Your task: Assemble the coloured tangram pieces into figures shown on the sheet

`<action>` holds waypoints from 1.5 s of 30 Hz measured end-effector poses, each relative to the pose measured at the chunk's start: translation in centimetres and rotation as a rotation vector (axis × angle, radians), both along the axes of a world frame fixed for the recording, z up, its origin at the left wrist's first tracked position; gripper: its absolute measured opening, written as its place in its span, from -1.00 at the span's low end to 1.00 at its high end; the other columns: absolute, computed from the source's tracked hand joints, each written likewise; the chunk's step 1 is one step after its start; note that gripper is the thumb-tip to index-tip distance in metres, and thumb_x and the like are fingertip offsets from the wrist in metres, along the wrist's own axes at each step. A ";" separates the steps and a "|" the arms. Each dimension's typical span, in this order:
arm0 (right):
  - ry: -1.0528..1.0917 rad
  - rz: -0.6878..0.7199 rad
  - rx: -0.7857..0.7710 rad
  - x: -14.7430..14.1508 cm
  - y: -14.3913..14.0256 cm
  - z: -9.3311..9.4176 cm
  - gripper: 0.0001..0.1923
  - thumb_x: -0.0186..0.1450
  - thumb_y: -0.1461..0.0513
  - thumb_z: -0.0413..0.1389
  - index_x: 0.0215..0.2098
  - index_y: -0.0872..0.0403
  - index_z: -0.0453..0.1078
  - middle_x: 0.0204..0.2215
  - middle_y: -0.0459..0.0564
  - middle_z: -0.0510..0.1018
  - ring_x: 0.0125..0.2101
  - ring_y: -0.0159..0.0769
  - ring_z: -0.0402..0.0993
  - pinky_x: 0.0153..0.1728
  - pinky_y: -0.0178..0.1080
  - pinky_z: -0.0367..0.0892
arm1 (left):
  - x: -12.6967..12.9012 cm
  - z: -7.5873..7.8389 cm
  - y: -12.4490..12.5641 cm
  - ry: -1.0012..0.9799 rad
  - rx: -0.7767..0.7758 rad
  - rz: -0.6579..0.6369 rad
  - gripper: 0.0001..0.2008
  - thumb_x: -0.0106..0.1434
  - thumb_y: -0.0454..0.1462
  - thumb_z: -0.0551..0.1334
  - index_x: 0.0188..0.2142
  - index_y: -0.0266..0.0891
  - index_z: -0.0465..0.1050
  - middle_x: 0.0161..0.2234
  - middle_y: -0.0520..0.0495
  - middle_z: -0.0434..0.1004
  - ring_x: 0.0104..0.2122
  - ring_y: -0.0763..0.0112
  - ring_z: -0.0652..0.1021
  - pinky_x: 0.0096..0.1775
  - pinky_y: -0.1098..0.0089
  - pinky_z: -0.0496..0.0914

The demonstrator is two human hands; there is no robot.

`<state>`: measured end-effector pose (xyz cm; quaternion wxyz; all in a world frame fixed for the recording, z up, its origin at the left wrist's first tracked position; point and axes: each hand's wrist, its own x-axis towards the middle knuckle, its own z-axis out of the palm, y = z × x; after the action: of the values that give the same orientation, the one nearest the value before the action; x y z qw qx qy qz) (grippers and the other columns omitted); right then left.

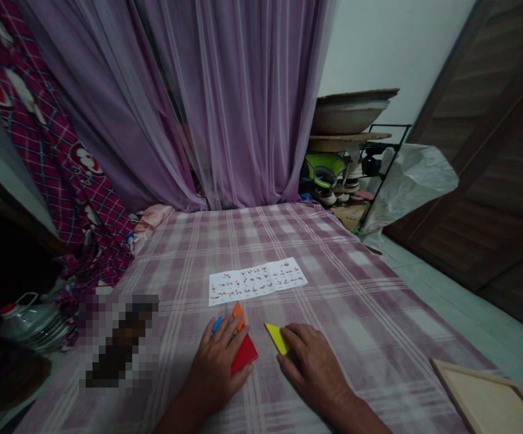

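Puzzle pieces: 4 | left grip flat on 3 | right grip touches yellow piece | sheet: 1

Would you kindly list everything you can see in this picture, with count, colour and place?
Checked cloth: one, purple and white, covering the surface.
Printed sheet: one, white with small coloured figures, centre of the cloth.
Yellow piece: one, flat, at the right hand's fingertips.
Red piece: one, flat, partly under the left hand.
Orange piece: one, above the left hand's fingers.
Blue piece: one, mostly hidden by the left hand.
Wooden tray: one, pale, bottom right corner.
Curtain: purple, sheer, behind.
Rack: one, dark, cluttered, right of the curtain.
Plastic bag: one, whitish, beside the rack.
Left hand: flat on the pieces.
Right hand: touching the yellow piece.
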<state>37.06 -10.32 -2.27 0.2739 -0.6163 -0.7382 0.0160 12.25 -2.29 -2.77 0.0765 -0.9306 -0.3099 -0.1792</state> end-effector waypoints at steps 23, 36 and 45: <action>-0.022 0.026 0.141 0.0 0.1 -0.5 -0.68 0.30 0.22 0.13 0.02 0.12 0.39 -0.11 0.14 0.54 -0.13 -0.10 0.47 -0.11 -0.07 0.40 | 0.0 0.2 -0.4 0.013 -0.032 0.042 -0.44 0.34 -0.01 0.15 0.26 -0.14 0.25 0.26 -0.15 0.31 0.23 0.13 0.34 0.26 0.01 0.13; 0.078 -0.098 0.069 1.4 0.2 -1.1 -0.71 0.42 0.18 -0.04 -0.08 0.09 0.48 -0.22 0.08 0.66 -0.23 -0.18 0.61 -0.22 -0.20 0.48 | 0.1 0.2 -0.4 -0.001 -0.016 0.032 -0.44 0.32 -0.04 0.16 0.25 -0.17 0.26 0.24 -0.19 0.33 0.21 0.11 0.36 0.24 -0.01 0.16; 0.065 -0.135 0.065 2.1 -0.9 -1.2 -0.63 0.33 0.20 0.04 0.08 0.07 0.40 -0.10 0.09 0.58 -0.12 -0.15 0.53 -0.11 -0.14 0.47 | 0.1 0.0 -0.2 -0.026 0.001 0.016 -0.43 0.30 -0.07 0.18 0.26 -0.18 0.24 0.23 -0.19 0.34 0.19 0.09 0.38 0.24 0.00 0.17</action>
<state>39.20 -11.19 -3.45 0.3182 -0.6544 -0.6859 -0.0064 12.33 -2.46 -2.80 0.0743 -0.9256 -0.3183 -0.1907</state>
